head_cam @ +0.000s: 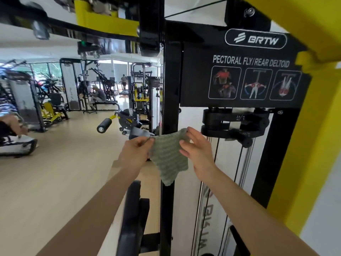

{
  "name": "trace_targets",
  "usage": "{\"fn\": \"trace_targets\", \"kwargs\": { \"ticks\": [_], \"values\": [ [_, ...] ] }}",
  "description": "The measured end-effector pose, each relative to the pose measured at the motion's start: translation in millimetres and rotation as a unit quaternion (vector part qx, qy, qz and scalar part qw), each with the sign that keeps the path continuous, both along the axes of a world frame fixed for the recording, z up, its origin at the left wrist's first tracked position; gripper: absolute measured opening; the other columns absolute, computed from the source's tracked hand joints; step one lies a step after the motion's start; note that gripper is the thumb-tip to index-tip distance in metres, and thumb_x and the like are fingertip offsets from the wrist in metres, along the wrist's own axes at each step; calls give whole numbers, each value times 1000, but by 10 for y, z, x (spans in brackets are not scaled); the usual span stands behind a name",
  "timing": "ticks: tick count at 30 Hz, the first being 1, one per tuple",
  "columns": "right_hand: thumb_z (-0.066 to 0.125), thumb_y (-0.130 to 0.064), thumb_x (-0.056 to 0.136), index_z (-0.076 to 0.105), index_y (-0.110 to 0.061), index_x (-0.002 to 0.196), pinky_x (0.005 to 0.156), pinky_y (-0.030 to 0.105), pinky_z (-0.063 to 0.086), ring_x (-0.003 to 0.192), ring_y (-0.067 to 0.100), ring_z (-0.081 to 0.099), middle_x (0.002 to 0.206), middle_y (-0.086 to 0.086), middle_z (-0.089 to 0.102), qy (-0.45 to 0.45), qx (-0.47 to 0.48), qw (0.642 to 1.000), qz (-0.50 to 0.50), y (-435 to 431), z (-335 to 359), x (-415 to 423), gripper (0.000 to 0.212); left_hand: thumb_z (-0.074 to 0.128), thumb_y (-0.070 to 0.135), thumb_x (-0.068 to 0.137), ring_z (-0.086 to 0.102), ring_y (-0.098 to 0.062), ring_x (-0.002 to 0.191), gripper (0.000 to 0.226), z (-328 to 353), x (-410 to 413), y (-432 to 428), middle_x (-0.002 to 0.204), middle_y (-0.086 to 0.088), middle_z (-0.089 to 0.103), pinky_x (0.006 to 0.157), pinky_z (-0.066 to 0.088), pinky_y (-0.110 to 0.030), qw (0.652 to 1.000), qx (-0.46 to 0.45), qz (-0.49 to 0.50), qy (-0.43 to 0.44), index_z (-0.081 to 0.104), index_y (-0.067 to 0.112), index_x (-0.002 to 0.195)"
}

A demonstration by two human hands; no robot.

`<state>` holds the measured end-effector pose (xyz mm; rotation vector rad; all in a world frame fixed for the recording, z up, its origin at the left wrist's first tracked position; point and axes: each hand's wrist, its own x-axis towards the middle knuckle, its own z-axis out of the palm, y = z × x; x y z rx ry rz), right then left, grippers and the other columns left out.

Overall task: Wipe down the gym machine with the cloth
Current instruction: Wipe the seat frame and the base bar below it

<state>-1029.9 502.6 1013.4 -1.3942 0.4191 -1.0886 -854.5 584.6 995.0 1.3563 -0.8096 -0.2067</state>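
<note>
A pale green knitted cloth (168,157) hangs spread between my two hands in front of the black upright post (170,89) of a pectoral fly / rear deltoid machine. My left hand (137,151) pinches the cloth's upper left corner. My right hand (196,147) holds its upper right corner with the fingertips, the other fingers spread. The cloth's lower point dangles free over the post. The machine's black label panel (245,71) sits above my hands, and its pulley block (234,126) is just right of my right hand.
A yellow frame arm (313,126) runs down the right side. A black padded part (132,218) stands below my left arm. Cables and guide rods (239,163) run down behind my right arm. Other machines and people fill the gym floor at left.
</note>
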Motion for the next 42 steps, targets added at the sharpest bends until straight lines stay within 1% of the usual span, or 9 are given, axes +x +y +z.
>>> {"fn": "trace_targets", "kwargs": {
  "ticks": [3, 7, 15, 19, 22, 27, 36, 39, 42],
  "values": [
    [66, 5, 91, 54, -34, 122, 96, 28, 54, 113, 5, 65, 115, -21, 70, 36, -65, 997, -10, 13, -127, 104, 51, 70, 15, 95, 68, -20, 65, 11, -16, -145, -148, 73, -5, 73, 66, 61, -31, 992, -61, -8, 110, 75, 14, 86],
    [67, 7, 90, 47, -24, 118, 101, 38, 54, 115, 11, 65, 124, 1, 67, 34, -104, 992, -66, 13, -339, 189, 47, 71, 21, 94, 72, -23, 86, 10, -195, -335, -217, 93, -7, 75, 78, 59, -39, 990, -102, 25, 99, 61, 22, 97],
    [62, 7, 92, 49, -25, 144, 108, 39, 50, 130, 13, 56, 141, -5, 56, 83, -261, 954, -120, -10, -406, 282, 62, 69, 9, 94, 61, 17, 102, 44, -199, -510, -249, 114, 23, 65, 85, 47, -3, 994, -88, 34, -52, 62, 20, 136],
    [61, 8, 90, 42, -28, 152, 114, 45, 43, 145, 15, 38, 156, -10, 35, 116, -355, 915, -154, -146, -184, 312, 73, 71, 12, 94, 63, 12, 96, 47, 65, -472, -308, 112, 18, 68, 83, 45, -1, 988, -98, 67, -99, 61, 19, 139],
    [60, 6, 91, 37, -21, 155, 122, 41, 32, 150, 14, 24, 159, -1, 23, 157, -437, 867, -183, -156, 6, 314, 73, 70, 12, 94, 60, 22, 91, 45, 266, -441, -345, 107, 31, 61, 80, 41, 2, 985, -114, 65, -108, 62, 17, 138],
    [65, -23, 92, 35, -14, 155, 116, 47, 35, 142, 29, 30, 157, 8, 32, 239, -601, 685, -334, -244, 431, 317, 70, 69, 17, 96, 62, 15, 95, 44, 654, -309, -395, 118, 13, 68, 86, 44, -2, 980, -130, 58, -142, 61, 15, 139],
    [59, -50, 94, 24, -17, 159, 125, 48, 11, 154, 30, 14, 162, 9, 28, 268, -649, 602, -379, -440, 1374, 250, 82, 68, 25, 97, 64, -4, 102, 45, 1497, -211, -437, 122, 6, 70, 96, 51, -21, 970, -158, 43, -178, 59, 17, 140],
    [59, -51, 94, 21, -17, 160, 125, 47, 8, 155, 29, 12, 163, 10, 26, 277, -656, 582, -392, -439, 1679, 265, 84, 67, 25, 97, 63, 5, 93, 38, 1724, -198, -471, 106, 19, 69, 88, 50, -17, 967, -169, 42, -184, 64, 21, 135],
    [58, -52, 94, 18, -16, 161, 125, 45, 7, 155, 29, 11, 164, 11, 25, 282, -670, 563, -392, -427, 1908, 282, 85, 68, 28, 97, 70, -7, 93, 29, 1845, -186, -490, 94, 18, 71, 90, 58, -36, 967, -182, 29, -174, 71, 24, 126]
  ]
}}
